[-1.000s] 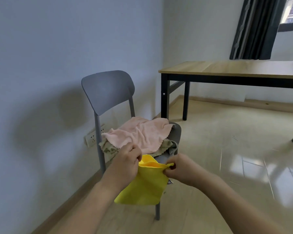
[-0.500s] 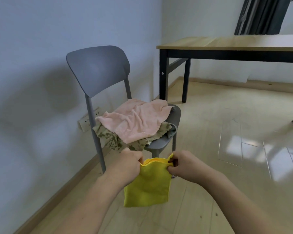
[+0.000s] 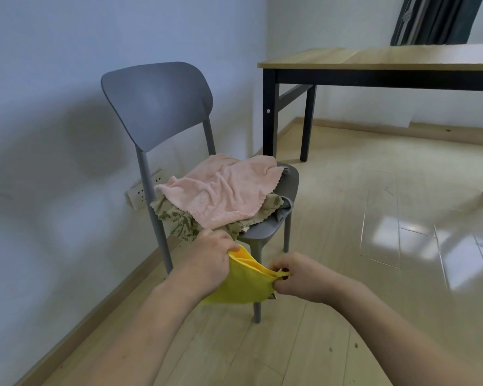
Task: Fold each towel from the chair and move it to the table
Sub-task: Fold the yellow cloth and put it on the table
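1. Two hands held one yellow towel [image 3: 243, 285] in the air, in front of the grey chair [image 3: 156, 107] and below its seat edge.
2. The left hand [image 3: 209, 260] gripped the towel's upper left corner, fingers curled round the cloth.
3. The right hand [image 3: 299, 277] pinched the upper right corner, where a small loop of fabric stuck out between thumb and fingers.
4. The yellow towel appeared doubled over, with layered edges showing along its top; the lower part hung down behind the left wrist.
5. A pink towel [image 3: 223, 188] lay rumpled and unfolded on the chair seat.
6. A patterned olive towel [image 3: 179, 221] lay beneath the pink one, spilling over the seat's near edge.
7. A strip of grey cloth [image 3: 285, 210] showed at the right side of the pile; whether it was another towel could not be told.
8. The desk [image 3: 374, 58], with a wooden top and black legs, stood well apart from the chair, further back on the right.
9. A wall socket [image 3: 140, 190] sat low on the wall behind the chair.
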